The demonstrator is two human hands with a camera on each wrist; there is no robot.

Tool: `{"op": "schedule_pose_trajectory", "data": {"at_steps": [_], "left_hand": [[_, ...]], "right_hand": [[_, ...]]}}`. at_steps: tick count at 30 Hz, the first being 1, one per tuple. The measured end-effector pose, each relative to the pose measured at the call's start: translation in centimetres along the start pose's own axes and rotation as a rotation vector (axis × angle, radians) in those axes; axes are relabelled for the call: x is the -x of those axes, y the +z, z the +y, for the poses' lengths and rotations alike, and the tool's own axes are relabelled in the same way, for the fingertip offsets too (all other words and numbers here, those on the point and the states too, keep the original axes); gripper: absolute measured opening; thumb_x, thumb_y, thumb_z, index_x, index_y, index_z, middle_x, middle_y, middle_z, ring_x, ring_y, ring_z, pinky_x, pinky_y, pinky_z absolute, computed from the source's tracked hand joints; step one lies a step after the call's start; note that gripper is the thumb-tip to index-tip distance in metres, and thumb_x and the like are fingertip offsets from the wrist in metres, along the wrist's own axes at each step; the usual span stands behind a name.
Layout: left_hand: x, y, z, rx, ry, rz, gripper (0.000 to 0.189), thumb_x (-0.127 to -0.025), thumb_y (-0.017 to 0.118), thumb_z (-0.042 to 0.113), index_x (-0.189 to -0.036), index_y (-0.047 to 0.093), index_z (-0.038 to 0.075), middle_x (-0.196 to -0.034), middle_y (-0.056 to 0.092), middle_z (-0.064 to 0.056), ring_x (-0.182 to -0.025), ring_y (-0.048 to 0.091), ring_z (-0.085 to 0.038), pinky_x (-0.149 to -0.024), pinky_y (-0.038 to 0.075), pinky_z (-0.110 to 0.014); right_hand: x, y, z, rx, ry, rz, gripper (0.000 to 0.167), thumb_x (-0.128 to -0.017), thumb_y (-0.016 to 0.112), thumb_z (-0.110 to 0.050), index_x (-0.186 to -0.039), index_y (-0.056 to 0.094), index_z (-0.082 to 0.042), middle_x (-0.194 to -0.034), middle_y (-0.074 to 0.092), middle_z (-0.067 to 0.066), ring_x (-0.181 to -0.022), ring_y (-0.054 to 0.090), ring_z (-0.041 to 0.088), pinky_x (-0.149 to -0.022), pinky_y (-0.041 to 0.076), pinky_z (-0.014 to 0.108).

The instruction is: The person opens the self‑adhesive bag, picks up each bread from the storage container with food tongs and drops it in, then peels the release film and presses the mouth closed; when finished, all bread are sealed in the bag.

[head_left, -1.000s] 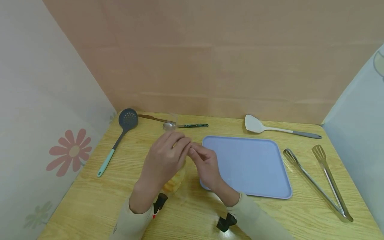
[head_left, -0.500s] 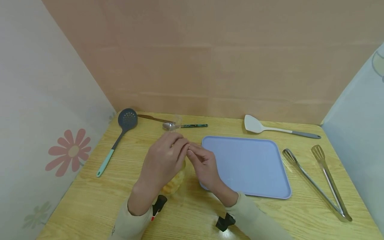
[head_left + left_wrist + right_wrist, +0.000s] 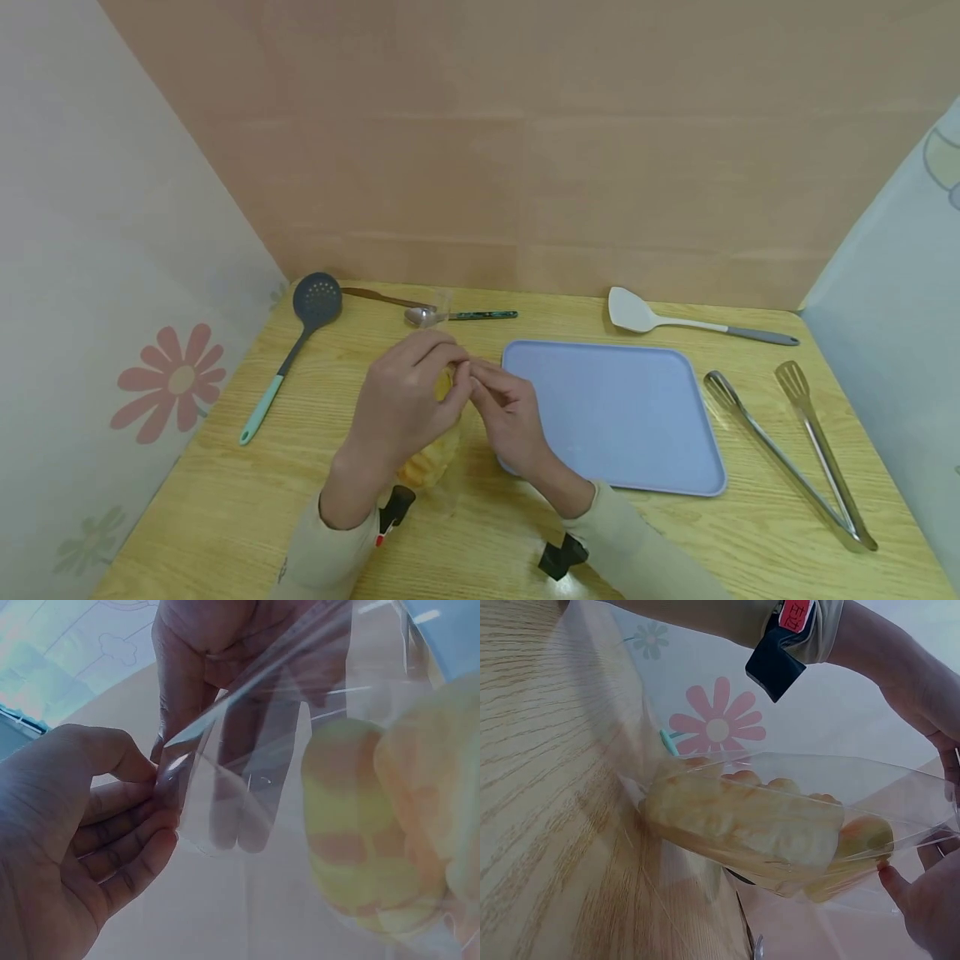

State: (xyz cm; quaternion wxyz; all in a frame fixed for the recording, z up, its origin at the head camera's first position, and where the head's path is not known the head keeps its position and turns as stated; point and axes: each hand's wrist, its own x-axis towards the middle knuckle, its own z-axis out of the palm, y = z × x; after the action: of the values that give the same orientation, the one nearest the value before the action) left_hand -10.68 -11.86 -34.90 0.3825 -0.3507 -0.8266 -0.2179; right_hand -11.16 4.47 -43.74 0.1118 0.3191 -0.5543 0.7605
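A clear plastic bag (image 3: 780, 769) holds golden, lobed bread (image 3: 742, 817), with a separate yellow-and-orange piece (image 3: 341, 817) beside it. My left hand (image 3: 408, 387) bends over the bag from the left, thumb and fingers pinching its film. From the right, my right hand (image 3: 512, 412) also pinches the film, its fingertips meeting the left ones. Part of the bag's clear end stands up beyond the left knuckles in the head view. Most of the bread is hidden there beneath the left hand; some shows yellow below the palm and between the fingers.
A lavender tray (image 3: 615, 417) lies right of the hands. Farther right are metal tongs (image 3: 840, 492), with a white turner (image 3: 633, 312) at the back. A skimmer (image 3: 317, 300) lies left; a spoon (image 3: 483, 315) and a slim brown utensil (image 3: 382, 297) lie behind the hands.
The left thumb and fingers have shifted at the pinch, and yellow bread now shows between them. Both hands stay together; the whole head view has drifted slightly.
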Motion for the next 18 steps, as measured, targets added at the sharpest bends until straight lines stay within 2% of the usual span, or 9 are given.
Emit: {"op": "schedule_pose_trajectory", "data": {"at_steps": [3,6,12,18], "left_hand": [[-0.02,0.13,-0.08,0.037,-0.017,0.012,0.006,-0.084,0.083,-0.002,-0.088,0.08,-0.001,-0.093,0.077,-0.012,-0.079,0.074,-0.025,-0.068,0.065,-0.035],[0.02,0.25,-0.11,0.082,-0.046,0.027,0.005,-0.084,0.082,-0.004,-0.087,0.08,-0.001,-0.091,0.076,-0.011,-0.075,0.073,-0.023,-0.065,0.064,-0.033],[0.14,0.4,-0.08,0.195,-0.145,0.043,0.007,-0.085,0.079,-0.005,-0.085,0.079,0.002,-0.087,0.074,-0.007,-0.071,0.07,-0.017,-0.065,0.063,-0.03],[0.31,0.45,-0.04,0.289,-0.296,0.052,0.011,-0.083,0.077,-0.005,-0.083,0.077,0.006,-0.085,0.073,-0.003,-0.071,0.066,-0.015,-0.064,0.06,-0.03]], "right_hand": [[-0.05,0.0,0.03,0.004,-0.009,-0.01,0.035,-0.116,0.061,-0.015,-0.144,0.07,0.003,-0.146,0.072,-0.006,-0.137,0.067,0.013,-0.113,0.056,0.033],[-0.1,0.07,-0.02,0.006,-0.012,-0.017,0.038,-0.116,0.06,-0.011,-0.143,0.064,0.015,-0.147,0.071,-0.006,-0.137,0.067,0.015,-0.114,0.056,0.035],[0.0,0.12,-0.07,0.029,0.009,-0.013,0.043,-0.116,0.061,-0.015,-0.137,0.062,0.022,-0.145,0.072,-0.007,-0.136,0.067,0.015,-0.113,0.057,0.035],[-0.03,0.11,0.01,0.038,-0.024,-0.028,0.036,-0.116,0.06,-0.01,-0.139,0.067,0.015,-0.146,0.072,-0.004,-0.135,0.068,0.018,-0.111,0.058,0.035]]}}
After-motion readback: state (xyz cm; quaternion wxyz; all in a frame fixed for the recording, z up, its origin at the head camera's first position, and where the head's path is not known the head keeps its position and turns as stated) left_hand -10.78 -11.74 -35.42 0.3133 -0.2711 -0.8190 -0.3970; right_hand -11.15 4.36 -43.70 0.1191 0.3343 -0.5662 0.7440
